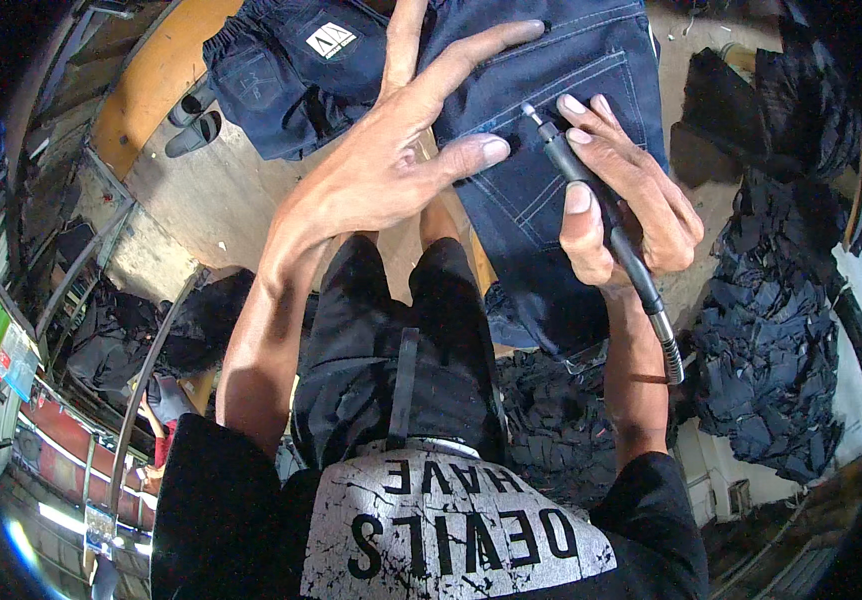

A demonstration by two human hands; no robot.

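Observation:
A dark blue denim garment (551, 285) with pale stitched patch pockets (601, 85) is spread in front of me. Over its left part reaches my left hand (371, 170), fingers and thumb spread wide, holding nothing; the thumb and a fingertip rest on or just above the cloth. My right hand (646, 205) grips a black pen-shaped rotary tool (606, 195), its bent springy metal sleeve trailing toward my forearm. The tool's thin metal tip points at the pocket area near my left thumb. Whether it touches the denim, I cannot tell.
Another dark denim garment (281, 95) with a white label lies to the upper left. Dark sandals (196, 130) are beside a curved orange-brown board (141, 95). Heaps of dark fabric scraps (766, 340) lie at right. A person in red (163, 440) is at far left.

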